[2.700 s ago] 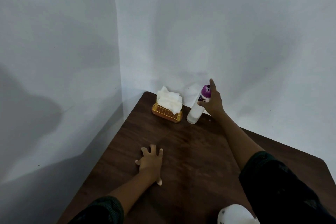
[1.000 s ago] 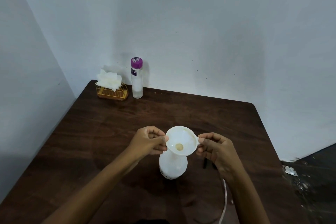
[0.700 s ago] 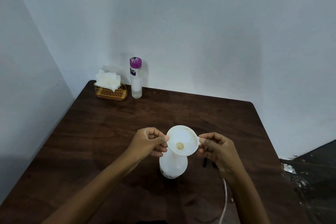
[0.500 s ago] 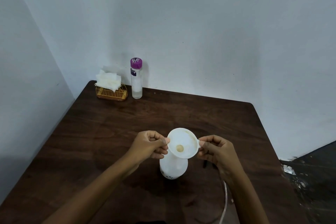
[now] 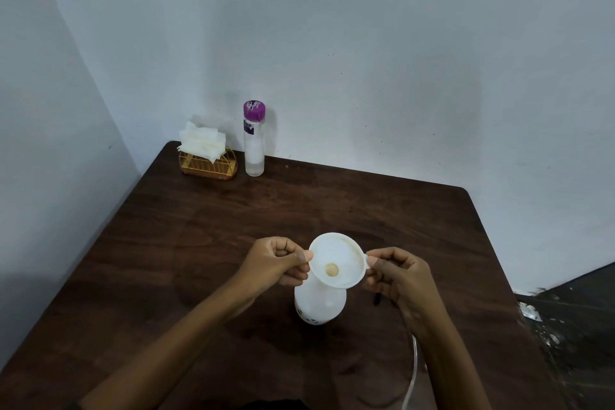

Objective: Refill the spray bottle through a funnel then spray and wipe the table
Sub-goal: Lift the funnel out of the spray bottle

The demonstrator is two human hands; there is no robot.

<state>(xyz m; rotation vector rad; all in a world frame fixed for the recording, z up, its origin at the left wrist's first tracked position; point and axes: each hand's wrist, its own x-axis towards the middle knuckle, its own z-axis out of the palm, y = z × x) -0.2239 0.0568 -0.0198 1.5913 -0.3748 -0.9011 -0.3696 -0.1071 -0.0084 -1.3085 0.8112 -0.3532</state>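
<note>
Spray bottle [image 5: 319,304] stands toward 6 o'clock on the table [image 5: 233,226] with the funnel [image 5: 336,260] at its neck; with your left hand [image 5: 276,263] pinching the rim at 9 o'clock and your right hand [image 5: 396,276] pinching the tab at 3, seat the spout straight and level before pouring.

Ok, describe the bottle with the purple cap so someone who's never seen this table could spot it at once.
Start at the dark wooden table and go to its far left corner. Two things stand there: a gold wire holder of white napkins and, just to its right, the bottle. It is the tall, clear, upright one with the purple cap.
</note>
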